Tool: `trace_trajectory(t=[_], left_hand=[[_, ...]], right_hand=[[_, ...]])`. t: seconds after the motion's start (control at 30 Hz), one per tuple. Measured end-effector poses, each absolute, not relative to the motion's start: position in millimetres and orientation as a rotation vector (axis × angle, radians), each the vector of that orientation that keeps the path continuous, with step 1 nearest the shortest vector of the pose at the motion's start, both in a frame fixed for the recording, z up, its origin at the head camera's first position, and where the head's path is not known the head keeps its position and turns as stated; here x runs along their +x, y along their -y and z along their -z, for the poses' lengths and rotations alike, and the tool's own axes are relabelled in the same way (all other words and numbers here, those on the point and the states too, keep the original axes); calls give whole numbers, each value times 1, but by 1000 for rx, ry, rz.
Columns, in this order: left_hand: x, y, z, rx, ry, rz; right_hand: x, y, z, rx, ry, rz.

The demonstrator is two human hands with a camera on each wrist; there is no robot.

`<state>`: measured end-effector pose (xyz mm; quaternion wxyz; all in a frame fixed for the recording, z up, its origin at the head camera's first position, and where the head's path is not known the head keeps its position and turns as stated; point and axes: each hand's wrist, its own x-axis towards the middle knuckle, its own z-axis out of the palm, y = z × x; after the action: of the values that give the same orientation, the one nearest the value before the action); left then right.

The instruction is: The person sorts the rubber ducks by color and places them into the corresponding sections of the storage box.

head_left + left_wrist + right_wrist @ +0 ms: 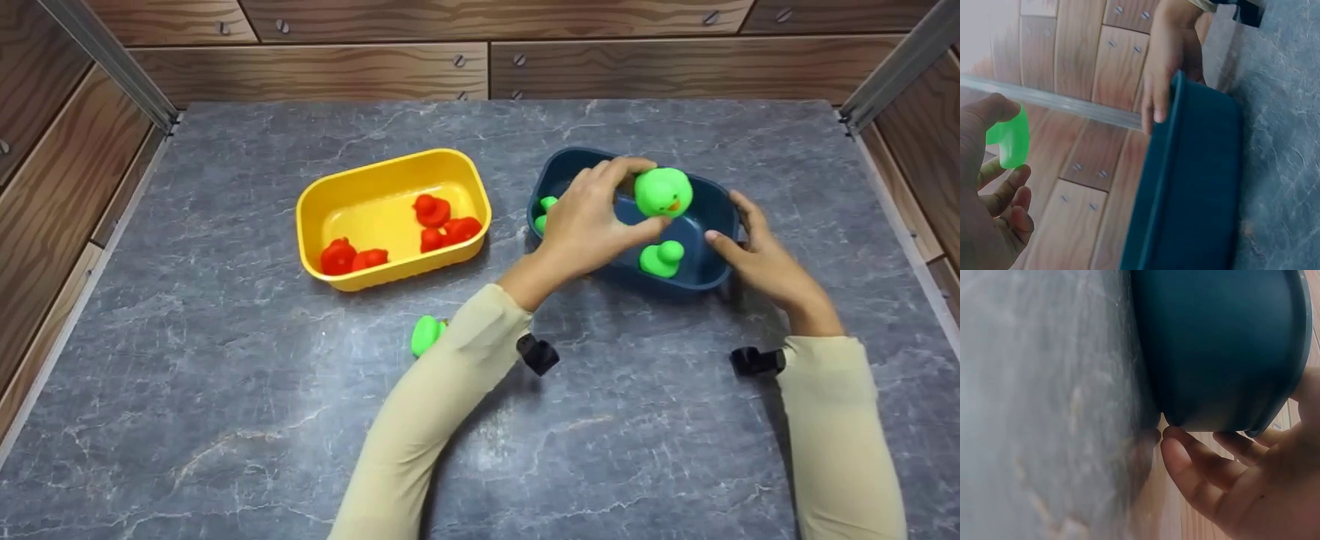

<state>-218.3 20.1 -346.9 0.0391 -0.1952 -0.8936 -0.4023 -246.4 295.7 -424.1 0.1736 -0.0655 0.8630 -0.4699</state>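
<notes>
My left hand [589,217] pinches a green rubber duck [664,192] between thumb and fingers, above the dark blue tub [626,279]. The left wrist view shows the green duck [1015,140] held clear of the tub wall [1202,169]. At the tub's right end, my right hand [776,274] grips the rim, with the thumb over the edge and fingers along the outside. In the right wrist view its fingers [1202,467] lie against the tub's outer wall [1219,354]. Inside the tub sits a green duck [661,259]; more green shows at its left end, partly hidden by my left hand.
A yellow tub [394,278] with several red ducks [433,211] stands to the left of the blue one. Another green duck [427,335] lies on the grey marbled table [225,420], partly behind my left sleeve. Wood-patterned walls [315,71] border the table.
</notes>
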Motion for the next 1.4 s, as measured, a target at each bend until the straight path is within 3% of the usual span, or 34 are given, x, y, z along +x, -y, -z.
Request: trace_trajectory(t=[0.6,1.1,1.4], left_hand=[[-252,-35,369,-284,2899,1039],[-253,-26,368,-305,2933,990],[-240,-16,355,-403,2796,1202]], right_hand=[[-247,-296,426,-184,-2477,1325],[-246,-295,425,-172,-2448,1342],[-247,-295,422,-155,-2436,1325]])
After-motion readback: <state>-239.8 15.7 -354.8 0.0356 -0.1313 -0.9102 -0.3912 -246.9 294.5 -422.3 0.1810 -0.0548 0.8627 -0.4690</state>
